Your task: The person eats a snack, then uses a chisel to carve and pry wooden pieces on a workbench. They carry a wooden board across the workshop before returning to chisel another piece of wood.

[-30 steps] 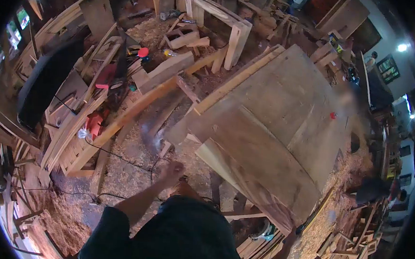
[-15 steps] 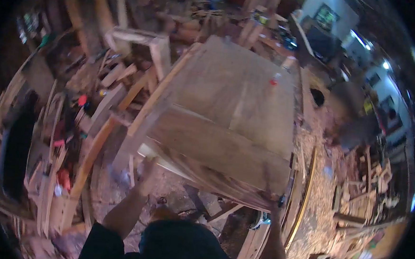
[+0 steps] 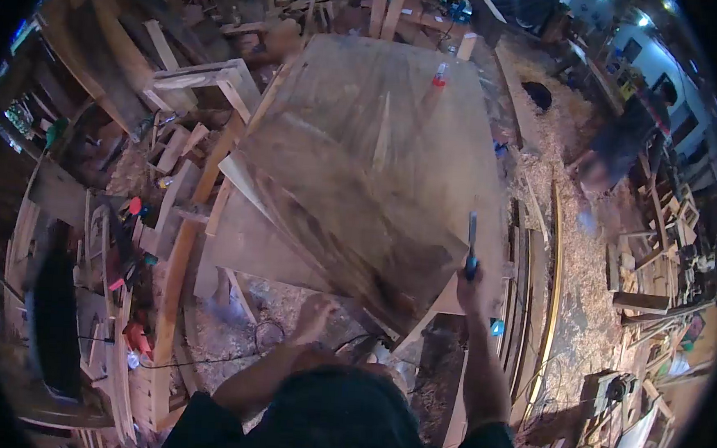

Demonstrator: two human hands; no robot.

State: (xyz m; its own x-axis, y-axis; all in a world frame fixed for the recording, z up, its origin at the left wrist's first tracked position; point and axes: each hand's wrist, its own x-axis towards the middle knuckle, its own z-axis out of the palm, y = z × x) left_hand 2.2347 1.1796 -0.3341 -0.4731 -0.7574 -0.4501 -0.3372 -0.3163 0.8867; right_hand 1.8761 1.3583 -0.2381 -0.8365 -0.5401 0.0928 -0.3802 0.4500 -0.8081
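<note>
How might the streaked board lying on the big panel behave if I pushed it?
The board looks stiff, its overhanging corner showing no clear sag. Its breadth suggests weight. Pushed farther over the panel's near edge, it may tip.

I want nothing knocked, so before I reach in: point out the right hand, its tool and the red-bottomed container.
Right hand (image 3: 470,292): head view, middle.
Tool (image 3: 473,231): head view, slim end.
Red-bottomed container (image 3: 438,82): head view, red bottom.

The right hand (image 3: 470,292) holds a thin tool (image 3: 471,246) that points up the big wood tabletop (image 3: 428,154). The left hand (image 3: 315,313) is blurry, near the close edge. A brown board (image 3: 326,218) lies on top. Farther back is a small clear and red bottle (image 3: 440,75). Wood bits (image 3: 573,274) cover the floor.
</note>
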